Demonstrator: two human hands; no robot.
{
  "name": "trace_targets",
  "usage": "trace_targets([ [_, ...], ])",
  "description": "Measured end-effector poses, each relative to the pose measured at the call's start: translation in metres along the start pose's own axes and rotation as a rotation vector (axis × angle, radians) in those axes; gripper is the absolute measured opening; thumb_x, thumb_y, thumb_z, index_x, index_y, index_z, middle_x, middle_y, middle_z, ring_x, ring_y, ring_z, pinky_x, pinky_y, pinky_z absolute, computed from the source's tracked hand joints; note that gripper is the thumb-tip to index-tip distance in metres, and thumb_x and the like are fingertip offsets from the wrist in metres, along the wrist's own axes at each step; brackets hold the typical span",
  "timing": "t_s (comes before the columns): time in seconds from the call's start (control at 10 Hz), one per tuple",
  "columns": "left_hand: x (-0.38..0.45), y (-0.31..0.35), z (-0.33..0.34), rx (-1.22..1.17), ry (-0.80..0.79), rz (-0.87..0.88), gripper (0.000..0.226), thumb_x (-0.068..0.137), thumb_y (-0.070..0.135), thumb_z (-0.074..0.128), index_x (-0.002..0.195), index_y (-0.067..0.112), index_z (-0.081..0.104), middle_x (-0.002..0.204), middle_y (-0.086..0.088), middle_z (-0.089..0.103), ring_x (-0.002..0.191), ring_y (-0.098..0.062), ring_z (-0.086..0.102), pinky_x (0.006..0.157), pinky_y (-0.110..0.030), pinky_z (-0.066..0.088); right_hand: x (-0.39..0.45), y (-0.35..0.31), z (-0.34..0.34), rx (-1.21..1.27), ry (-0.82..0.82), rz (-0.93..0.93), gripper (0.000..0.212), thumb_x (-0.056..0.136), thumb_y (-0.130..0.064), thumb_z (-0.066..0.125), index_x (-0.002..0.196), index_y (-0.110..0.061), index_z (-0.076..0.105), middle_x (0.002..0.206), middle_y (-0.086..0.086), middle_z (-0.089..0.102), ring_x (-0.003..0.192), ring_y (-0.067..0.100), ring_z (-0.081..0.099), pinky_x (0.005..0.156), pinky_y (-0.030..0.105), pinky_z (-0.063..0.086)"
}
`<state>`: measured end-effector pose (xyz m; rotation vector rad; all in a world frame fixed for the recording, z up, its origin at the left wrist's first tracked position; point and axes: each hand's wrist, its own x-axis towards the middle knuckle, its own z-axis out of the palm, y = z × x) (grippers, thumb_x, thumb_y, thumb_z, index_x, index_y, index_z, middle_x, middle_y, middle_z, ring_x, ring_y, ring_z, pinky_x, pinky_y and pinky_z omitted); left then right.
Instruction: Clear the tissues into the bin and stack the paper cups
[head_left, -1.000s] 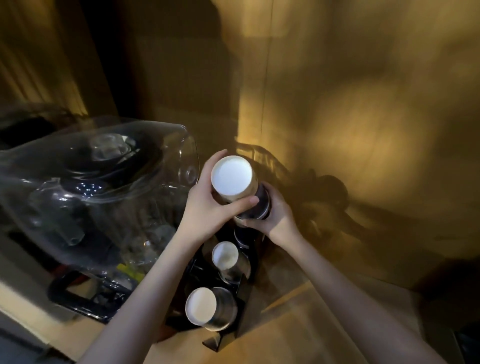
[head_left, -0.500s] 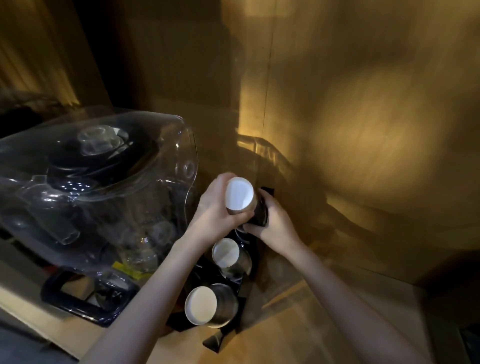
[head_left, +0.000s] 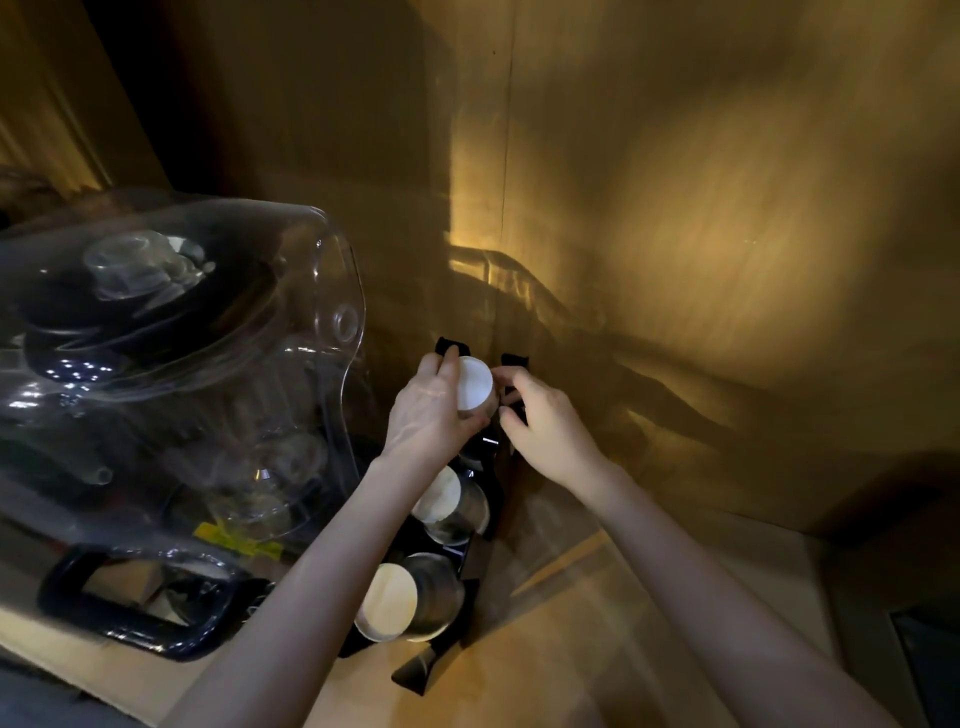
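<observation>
Left hand (head_left: 434, 410) curled around inverted paper cup (head_left: 474, 387) at far end of black rack (head_left: 483, 499), cup white base up; right hand (head_left: 545, 421) half-closed, fingertips (head_left: 511, 375) touching cup's right side; two cups (head_left: 415, 566) nearer in rack.

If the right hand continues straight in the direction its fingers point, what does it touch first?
Most likely the black rack just beyond the right hand, beside the paper cup; depth is unclear.

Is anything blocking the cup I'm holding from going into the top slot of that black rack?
Nothing visible does. The left hand holds the paper cup at the rack's far end, and the right hand sits beside it, not across it. The slot itself is hidden.
</observation>
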<state>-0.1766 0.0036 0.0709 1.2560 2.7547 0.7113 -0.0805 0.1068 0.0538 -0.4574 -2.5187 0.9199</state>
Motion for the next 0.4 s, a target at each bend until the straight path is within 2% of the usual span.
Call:
trace_targets([
  [0.1,0.006,0.006,0.001,-0.003,-0.014,-0.037,0.082,0.079,0.038,0.065,0.141,0.009,0.02,0.139,-0.014,0.037,0.115,-0.036,0.051,0.09,-0.042,0.045,-0.001,0.002,0.001,-0.01,-0.007,0.027,0.045,0.088,-0.005,0.047,0.131,-0.014,0.043,0.122,0.01,0.061,0.108,0.024,0.059,0.089,0.038,0.052],
  [0.2,0.0,0.01,0.003,-0.038,-0.008,-0.055,0.083,0.082,0.038,0.061,0.143,0.009,0.012,0.142,-0.014,0.032,0.113,-0.034,0.052,0.087,-0.039,0.046,-0.001,-0.004,-0.006,0.049,-0.047,0.079,0.044,0.087,-0.006,0.049,0.13,-0.014,0.045,0.124,0.01,0.059,0.112,0.023,0.056,0.09,0.031,0.047],
  [0.3,-0.008,0.01,0.007,-0.07,-0.028,-0.009,0.087,0.083,0.033,0.061,0.144,0.009,0.003,0.145,-0.016,0.028,0.118,-0.032,0.048,0.087,-0.035,0.046,-0.004,-0.013,-0.018,0.115,0.043,0.115,0.037,0.087,-0.007,0.052,0.124,-0.013,0.052,0.127,0.008,0.056,0.114,0.019,0.053,0.09,0.023,0.04],
  [0.4,-0.006,0.011,-0.009,-0.138,-0.152,-0.021,0.095,0.078,0.032,0.067,0.144,0.014,0.002,0.151,-0.013,0.023,0.134,-0.03,0.032,0.104,-0.04,0.037,-0.015,-0.038,-0.057,0.297,0.28,0.102,0.027,0.089,-0.007,0.053,0.114,-0.015,0.058,0.111,0.001,0.061,0.102,0.01,0.057,0.084,0.017,0.044],
])
